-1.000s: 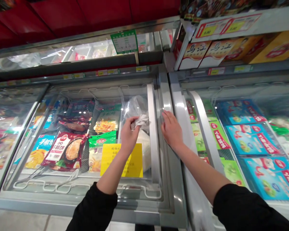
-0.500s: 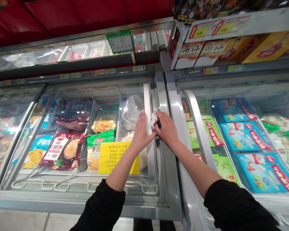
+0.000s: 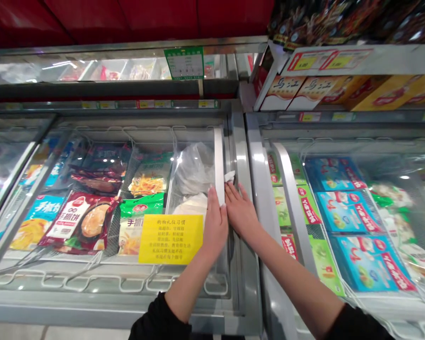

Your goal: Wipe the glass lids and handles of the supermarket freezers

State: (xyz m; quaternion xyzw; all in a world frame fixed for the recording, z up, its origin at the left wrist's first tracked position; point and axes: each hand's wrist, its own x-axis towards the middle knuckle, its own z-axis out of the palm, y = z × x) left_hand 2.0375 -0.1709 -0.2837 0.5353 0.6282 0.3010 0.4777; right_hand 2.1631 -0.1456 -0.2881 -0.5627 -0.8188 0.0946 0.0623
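Tissue [image 3: 229,176] pokes past the fingertips of the right hand [image 3: 241,211] by the freezer frame [image 3: 241,156], pinched or not I can't tell, the left hand [image 3: 215,227] uncurled at the white lid strip [image 3: 218,156]: probably wiping, I judge, needing steady pressure next.

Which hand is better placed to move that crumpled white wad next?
Probably the right hand: it reaches right up to the white wad. The left hand is at the long white strip, farther from the wad.
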